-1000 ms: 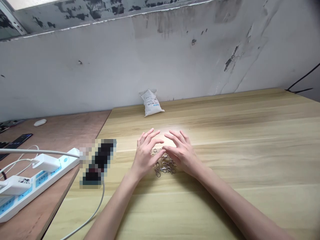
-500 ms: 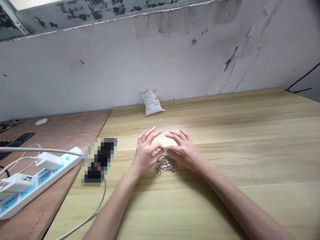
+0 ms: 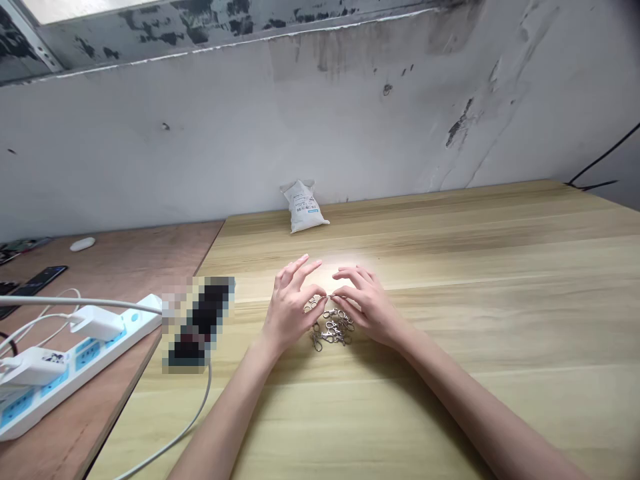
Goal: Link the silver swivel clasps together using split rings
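Observation:
My left hand (image 3: 293, 303) and my right hand (image 3: 367, 300) meet fingertip to fingertip over the wooden table. Thumb and index finger of each are pinched on a small metal piece (image 3: 329, 297), mostly covered by the fingertips and too small to name. The other fingers of both hands are raised and apart. Just below lies a loose pile of silver lobster clasps (image 3: 337, 328), partly beside my right fingers. Several metal rings (image 3: 311, 304) show through the gap between my left thumb and index finger.
A white plastic packet (image 3: 304, 208) with a label stands near the wall. On the left, a power strip (image 3: 83, 360) with white chargers lies on a reddish-brown board. A blurred-out dark object (image 3: 200, 323) and a white cable (image 3: 195, 420) lie on the table's left side.
My right hand's fingers have curled down a little and its thumb now shows more clearly. My left hand stays nearly in place, still pinching. The pile looks the same.

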`<state>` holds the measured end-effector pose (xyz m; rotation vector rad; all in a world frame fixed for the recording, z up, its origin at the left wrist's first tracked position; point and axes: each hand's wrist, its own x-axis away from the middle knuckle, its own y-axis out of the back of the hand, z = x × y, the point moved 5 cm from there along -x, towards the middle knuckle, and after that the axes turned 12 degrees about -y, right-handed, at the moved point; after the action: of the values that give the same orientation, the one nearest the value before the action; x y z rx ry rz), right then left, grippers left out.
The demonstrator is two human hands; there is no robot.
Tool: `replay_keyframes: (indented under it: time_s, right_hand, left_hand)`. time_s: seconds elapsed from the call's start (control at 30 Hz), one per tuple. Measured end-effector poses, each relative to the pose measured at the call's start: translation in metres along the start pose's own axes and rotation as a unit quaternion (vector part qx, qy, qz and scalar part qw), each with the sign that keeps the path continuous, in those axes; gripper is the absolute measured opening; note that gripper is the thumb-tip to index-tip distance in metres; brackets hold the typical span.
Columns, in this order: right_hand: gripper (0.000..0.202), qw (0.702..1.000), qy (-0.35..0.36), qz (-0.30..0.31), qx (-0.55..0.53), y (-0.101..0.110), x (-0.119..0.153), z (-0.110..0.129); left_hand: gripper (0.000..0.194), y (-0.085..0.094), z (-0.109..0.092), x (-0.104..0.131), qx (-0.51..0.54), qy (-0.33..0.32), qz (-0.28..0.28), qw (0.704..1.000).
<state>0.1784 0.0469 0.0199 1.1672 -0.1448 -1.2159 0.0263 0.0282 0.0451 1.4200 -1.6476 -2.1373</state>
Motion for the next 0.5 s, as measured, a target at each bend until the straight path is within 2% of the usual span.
replay_keyframes:
  time_s: [0.17,0.4,0.5]
  right_hand:
    - [0.016,1.0,0.004,-0.01,-0.008,-0.0007,0.001,0.0017]
    - [0.017,0.999,0.003,-0.039,-0.019,0.0019,0.001,0.0036]
    - [0.019,0.998,-0.01,-0.033,-0.057,0.0019,0.0002,0.0041]
  left_hand:
    - [0.01,-0.0001,0.0022,-0.0004,0.021,-0.001,-0.008,1.0]
    - [0.014,-0.0032,-0.0003,-0.0007,-0.05,-0.024,0.001,0.998]
    - [0.014,-0.0025,-0.0042,-0.0021,-0.074,-0.028,0.005,0.997]
